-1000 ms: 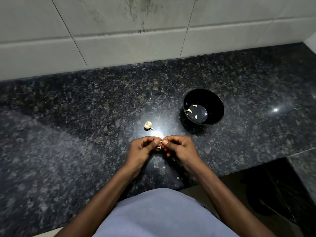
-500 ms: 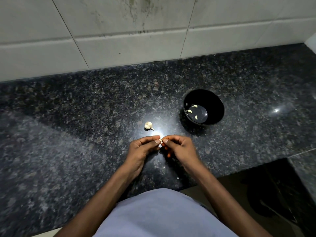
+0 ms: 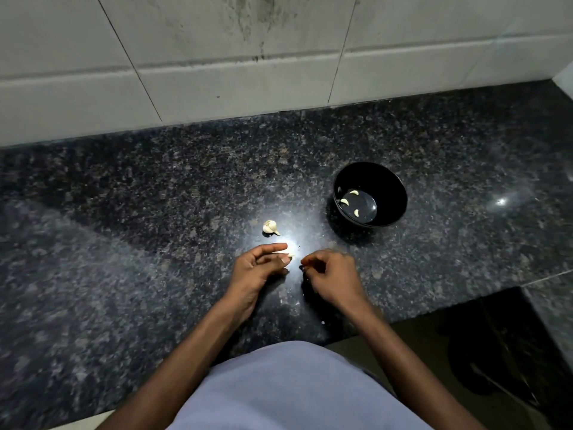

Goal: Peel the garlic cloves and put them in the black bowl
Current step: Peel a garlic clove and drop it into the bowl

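My left hand [image 3: 260, 268] pinches a small pale garlic clove [image 3: 289, 258] at its fingertips, just above the counter and beside a bright glare spot. A short gap to the right, my right hand [image 3: 333, 274] is blurred, with curled fingers and pinched tips; I see nothing in them. A partial garlic bulb [image 3: 269, 227] lies on the counter just beyond my left hand. The black bowl [image 3: 395, 193] stands to the right, beyond my right hand, with three peeled cloves [image 3: 344, 201] in it.
The dark speckled granite counter [image 3: 155, 228] runs back to a white tiled wall [image 3: 217, 72]. Its front edge steps back at the lower right, where a dark floor gap [image 3: 483, 352] shows. Tiny skin flakes lie near my hands.
My hands were together on the clove; now the right hand has pulled away to the right, and the clove stays in my left hand.
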